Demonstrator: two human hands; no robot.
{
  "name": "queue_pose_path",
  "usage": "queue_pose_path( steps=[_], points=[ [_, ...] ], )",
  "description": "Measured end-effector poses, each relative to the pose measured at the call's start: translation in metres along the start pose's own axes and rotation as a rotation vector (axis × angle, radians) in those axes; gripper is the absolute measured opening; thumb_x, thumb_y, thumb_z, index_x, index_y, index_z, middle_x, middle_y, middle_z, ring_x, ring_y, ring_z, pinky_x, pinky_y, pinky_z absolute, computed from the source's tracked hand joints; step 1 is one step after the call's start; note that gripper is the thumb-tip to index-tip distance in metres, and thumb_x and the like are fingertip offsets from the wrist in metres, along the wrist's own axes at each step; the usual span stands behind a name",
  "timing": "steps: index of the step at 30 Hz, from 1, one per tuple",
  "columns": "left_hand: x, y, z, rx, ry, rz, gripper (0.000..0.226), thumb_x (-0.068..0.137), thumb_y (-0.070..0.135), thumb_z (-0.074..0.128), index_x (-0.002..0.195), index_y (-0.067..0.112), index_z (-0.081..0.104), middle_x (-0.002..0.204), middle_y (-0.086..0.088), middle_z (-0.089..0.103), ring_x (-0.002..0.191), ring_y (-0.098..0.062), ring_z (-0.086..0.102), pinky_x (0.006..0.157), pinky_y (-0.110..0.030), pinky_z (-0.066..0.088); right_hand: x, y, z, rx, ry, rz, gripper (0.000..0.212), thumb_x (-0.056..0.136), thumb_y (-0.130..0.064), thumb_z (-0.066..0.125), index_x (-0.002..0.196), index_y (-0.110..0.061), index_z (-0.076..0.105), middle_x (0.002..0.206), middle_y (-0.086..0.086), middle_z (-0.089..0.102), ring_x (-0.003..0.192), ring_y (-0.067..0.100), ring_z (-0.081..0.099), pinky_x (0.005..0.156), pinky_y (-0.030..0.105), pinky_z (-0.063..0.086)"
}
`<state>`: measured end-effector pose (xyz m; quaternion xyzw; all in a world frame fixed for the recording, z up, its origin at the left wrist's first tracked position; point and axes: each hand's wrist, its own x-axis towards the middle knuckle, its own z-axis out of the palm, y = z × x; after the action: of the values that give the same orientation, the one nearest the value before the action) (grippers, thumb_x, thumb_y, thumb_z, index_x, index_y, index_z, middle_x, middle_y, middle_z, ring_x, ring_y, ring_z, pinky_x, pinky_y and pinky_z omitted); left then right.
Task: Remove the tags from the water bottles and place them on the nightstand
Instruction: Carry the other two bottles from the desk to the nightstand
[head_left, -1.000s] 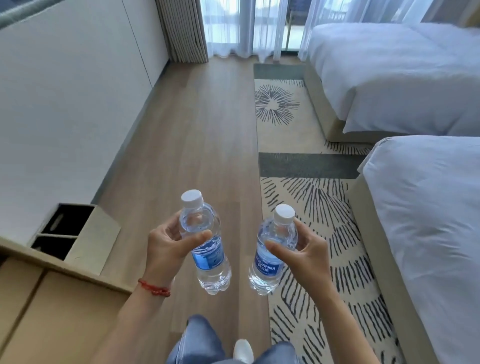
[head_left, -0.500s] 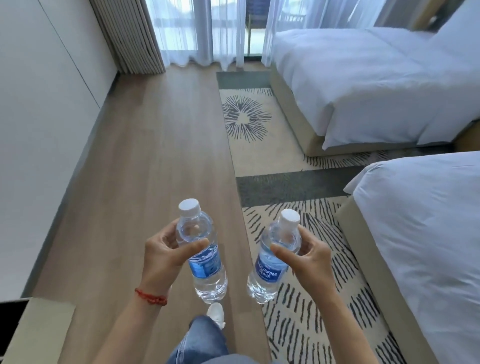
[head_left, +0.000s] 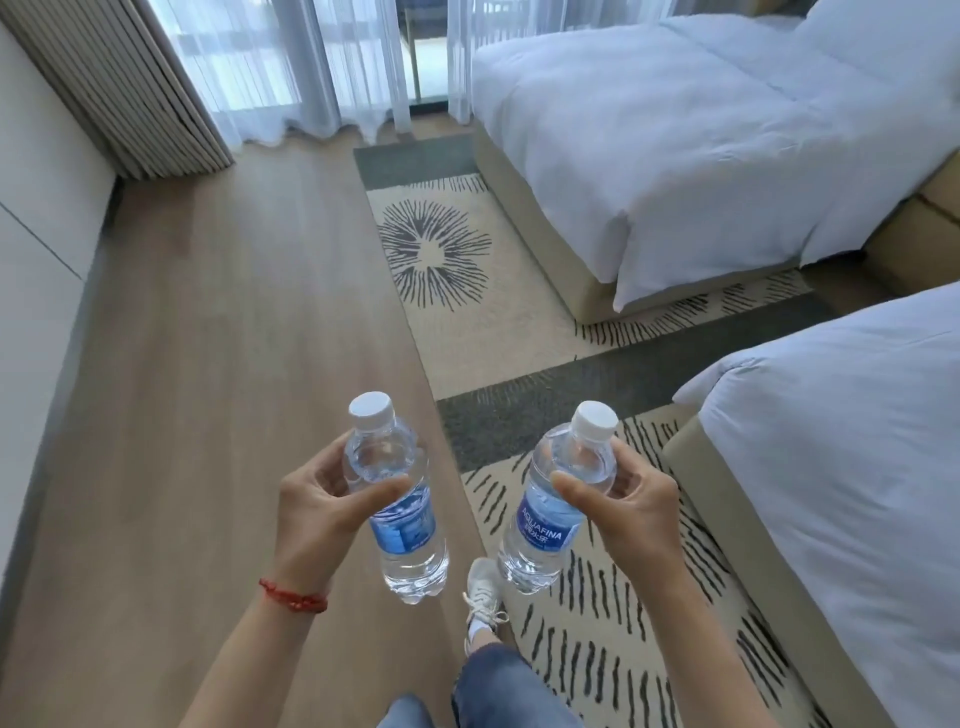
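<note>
The left hand is clamped around one clear plastic water bottle with a white cap and blue label; the right hand grips a second, matching bottle just beside it. No tags show on either, so that step looks done, though the view is coarse. Placement remains: possibly the tan nightstand far beyond the right hand, between two white beds. Below, wood floor and patterned rug.
</note>
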<state>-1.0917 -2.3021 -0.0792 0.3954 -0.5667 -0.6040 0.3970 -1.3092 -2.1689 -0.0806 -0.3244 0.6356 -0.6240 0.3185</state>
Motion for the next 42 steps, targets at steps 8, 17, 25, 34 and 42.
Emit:
queue_pose_path(
  steps=[8, 17, 25, 34, 42],
  points=[
    [0.131, 0.010, 0.056, 0.024, -0.036, 0.007, 0.049, 0.046, 0.024, 0.081, 0.094, 0.028, 0.072, 0.088, 0.008, 0.075, 0.077, -0.007, 0.069, 0.065, -0.015, 0.053, 0.139, -0.004, -0.022, 0.001, 0.031, -0.012, 0.044, 0.057, -0.033, 0.080, 0.098, -0.024, 0.067, 0.090, -0.009, 0.074, 0.082, 0.009, 0.070, 0.066, 0.014, 0.052],
    [0.267, 0.014, 0.141, 0.032, -0.215, -0.004, 0.055, 0.046, 0.029, 0.085, 0.098, 0.027, 0.071, 0.093, 0.006, 0.075, 0.083, -0.009, 0.070, 0.067, -0.016, 0.053, 0.249, -0.006, -0.067, 0.018, 0.158, -0.020, 0.046, 0.058, -0.034, 0.079, 0.101, -0.028, 0.065, 0.092, -0.012, 0.074, 0.085, 0.008, 0.070, 0.067, 0.013, 0.052],
    [0.390, 0.003, 0.233, 0.062, -0.476, -0.047, 0.052, 0.045, 0.030, 0.084, 0.095, 0.028, 0.072, 0.093, 0.006, 0.075, 0.085, -0.011, 0.070, 0.069, -0.016, 0.053, 0.333, 0.000, -0.104, -0.050, 0.407, -0.003, 0.034, 0.058, -0.037, 0.076, 0.090, -0.036, 0.065, 0.086, -0.022, 0.072, 0.082, -0.001, 0.068, 0.062, 0.009, 0.050],
    [0.556, 0.011, 0.366, 0.173, -0.791, 0.017, 0.054, 0.046, 0.032, 0.085, 0.097, 0.033, 0.069, 0.090, 0.013, 0.074, 0.083, -0.006, 0.069, 0.066, -0.012, 0.051, 0.462, 0.002, -0.159, -0.126, 0.760, 0.023, 0.030, 0.063, -0.023, 0.083, 0.088, -0.023, 0.067, 0.078, -0.017, 0.072, 0.074, -0.003, 0.065, 0.061, 0.007, 0.047],
    [0.642, 0.004, 0.481, 0.188, -0.975, -0.012, 0.054, 0.050, 0.025, 0.089, 0.101, 0.021, 0.070, 0.092, 0.007, 0.075, 0.085, -0.013, 0.070, 0.066, -0.016, 0.053, 0.532, -0.002, -0.213, -0.106, 1.022, 0.056, 0.034, 0.058, -0.031, 0.083, 0.088, -0.029, 0.069, 0.082, -0.018, 0.072, 0.077, -0.004, 0.065, 0.066, 0.008, 0.048]
  ],
)
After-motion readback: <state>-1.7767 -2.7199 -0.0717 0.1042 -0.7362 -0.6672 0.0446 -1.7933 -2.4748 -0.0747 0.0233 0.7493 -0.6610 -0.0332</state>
